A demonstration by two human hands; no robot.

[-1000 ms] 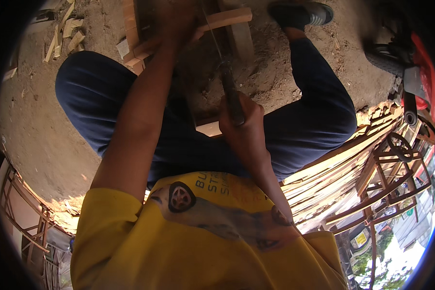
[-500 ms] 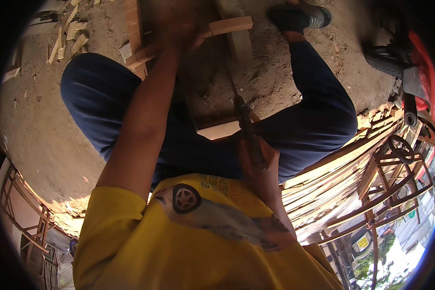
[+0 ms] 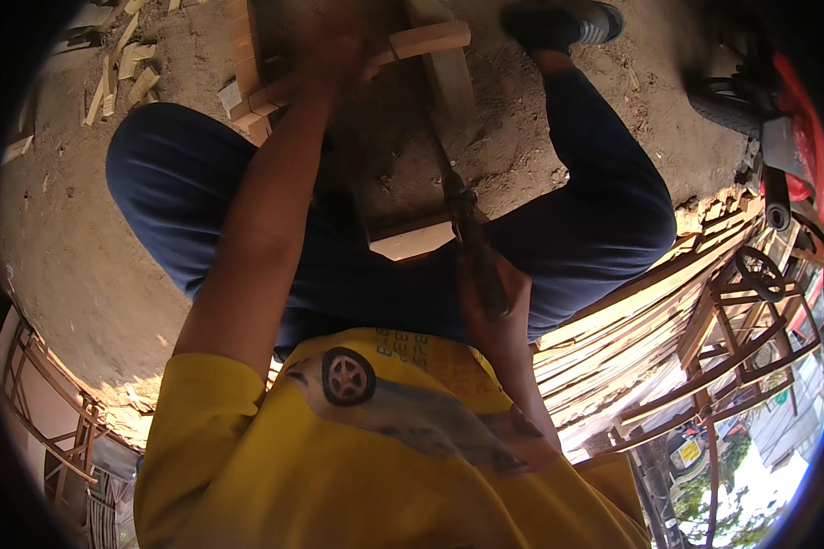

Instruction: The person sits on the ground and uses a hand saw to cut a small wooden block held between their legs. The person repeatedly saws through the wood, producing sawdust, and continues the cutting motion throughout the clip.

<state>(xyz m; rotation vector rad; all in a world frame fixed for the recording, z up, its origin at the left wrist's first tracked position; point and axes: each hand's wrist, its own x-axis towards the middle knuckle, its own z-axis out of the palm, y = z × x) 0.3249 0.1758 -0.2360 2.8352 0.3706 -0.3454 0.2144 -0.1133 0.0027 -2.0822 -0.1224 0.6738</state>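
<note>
A long narrow tool [image 3: 464, 212] with a dark handle and a thin shaft is in my right hand [image 3: 502, 291], whose fingers wrap round the handle by my right thigh. Its far end runs up toward the wood and fades into shadow, so its exact kind is unclear. My left hand [image 3: 341, 62], dim and slightly blurred, is closed round a slightly curved wooden piece [image 3: 430, 40]. This piece lies across a wooden beam [image 3: 444, 78] on its right and a reddish-brown wooden frame [image 3: 246, 46] on its left.
Offcuts [image 3: 130, 69] lie on the dirt floor at far left. My shoe [image 3: 563, 25] rests beyond the beam. Stacked wooden strips [image 3: 623, 320] stand behind my right leg. A tyre [image 3: 728, 110] and a red sheet [image 3: 804, 137] are at right. A short board [image 3: 414, 242] lies between my legs.
My right hand and the tool have shifted slightly, with the handle a little lower and more to the right. The whole view has drifted slightly. My left hand stays on the wooden piece.
</note>
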